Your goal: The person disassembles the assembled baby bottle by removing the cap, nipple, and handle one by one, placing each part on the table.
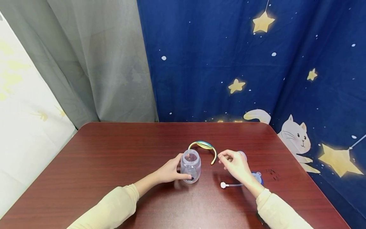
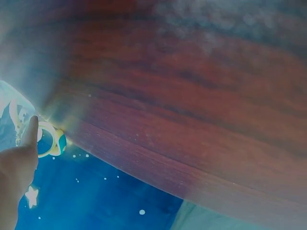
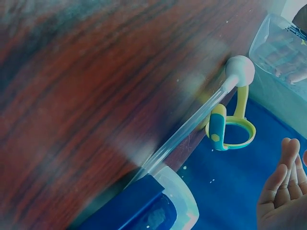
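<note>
My left hand point(image 1: 169, 171) grips a clear baby bottle point(image 1: 191, 168) that stands upright and uncapped, thumb across its front. To the right, my right hand point(image 1: 236, 163) hovers over the table with loosely bent fingers; nothing shows between them. Behind the bottle lies a yellow-and-teal bottle handle point(image 1: 204, 145). Below the right forearm lies a blue lid point(image 1: 258, 178), partly hidden, with a clear straw point(image 3: 192, 122) ending in a white weight point(image 1: 223, 184). A clear rounded piece point(image 1: 243, 155) shows beyond the right hand, mostly covered by it.
The dark red wooden table point(image 1: 120, 146) has rounded far corners. Small dark marks point(image 1: 273, 174) lie on its right side. Behind it hang a grey curtain point(image 1: 114, 63) and a blue star-patterned curtain point(image 1: 200, 63).
</note>
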{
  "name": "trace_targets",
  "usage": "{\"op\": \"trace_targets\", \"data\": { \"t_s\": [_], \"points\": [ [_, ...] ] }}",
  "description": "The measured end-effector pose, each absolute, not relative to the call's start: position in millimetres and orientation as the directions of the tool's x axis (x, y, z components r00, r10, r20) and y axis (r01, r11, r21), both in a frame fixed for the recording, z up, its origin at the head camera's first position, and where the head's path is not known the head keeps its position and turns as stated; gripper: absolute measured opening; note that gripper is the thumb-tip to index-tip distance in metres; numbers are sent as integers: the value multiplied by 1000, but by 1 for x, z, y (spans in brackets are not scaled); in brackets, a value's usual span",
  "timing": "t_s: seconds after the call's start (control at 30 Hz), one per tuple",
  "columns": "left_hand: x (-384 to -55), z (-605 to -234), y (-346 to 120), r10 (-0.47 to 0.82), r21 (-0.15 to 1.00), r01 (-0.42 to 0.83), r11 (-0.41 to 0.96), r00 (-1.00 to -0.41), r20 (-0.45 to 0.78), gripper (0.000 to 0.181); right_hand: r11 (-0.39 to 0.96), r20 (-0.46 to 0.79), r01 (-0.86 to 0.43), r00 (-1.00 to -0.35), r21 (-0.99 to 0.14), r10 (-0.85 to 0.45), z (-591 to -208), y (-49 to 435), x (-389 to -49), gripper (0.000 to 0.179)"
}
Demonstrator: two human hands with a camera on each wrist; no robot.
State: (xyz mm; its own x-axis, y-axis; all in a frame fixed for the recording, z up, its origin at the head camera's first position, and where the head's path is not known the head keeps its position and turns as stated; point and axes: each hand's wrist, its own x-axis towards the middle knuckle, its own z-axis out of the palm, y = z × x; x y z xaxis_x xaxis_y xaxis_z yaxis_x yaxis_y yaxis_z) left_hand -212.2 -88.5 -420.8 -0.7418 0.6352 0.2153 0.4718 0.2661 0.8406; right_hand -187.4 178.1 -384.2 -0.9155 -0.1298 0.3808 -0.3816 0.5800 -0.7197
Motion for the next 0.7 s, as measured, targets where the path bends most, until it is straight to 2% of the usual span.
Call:
{"op": "trace_targets", "data": {
  "t_s": [0.5, 0.63, 0.7],
  "points": [
    [-214, -421, -89, 646, 815, 505, 283, -729, 228, 75, 593, 378, -376, -917, -712, -128, -384, 179, -189, 7],
    [-214, -420, -91, 657, 799, 536, 272, -710, 253, 80, 606, 387, -382, -913, -697, -130, -384, 180, -190, 6],
    [-213, -417, -94, 648, 779, 544, 312, -721, 244, 86, 616, 392, -384, -911, -688, -131, -383, 181, -190, 5]
  ]
}}
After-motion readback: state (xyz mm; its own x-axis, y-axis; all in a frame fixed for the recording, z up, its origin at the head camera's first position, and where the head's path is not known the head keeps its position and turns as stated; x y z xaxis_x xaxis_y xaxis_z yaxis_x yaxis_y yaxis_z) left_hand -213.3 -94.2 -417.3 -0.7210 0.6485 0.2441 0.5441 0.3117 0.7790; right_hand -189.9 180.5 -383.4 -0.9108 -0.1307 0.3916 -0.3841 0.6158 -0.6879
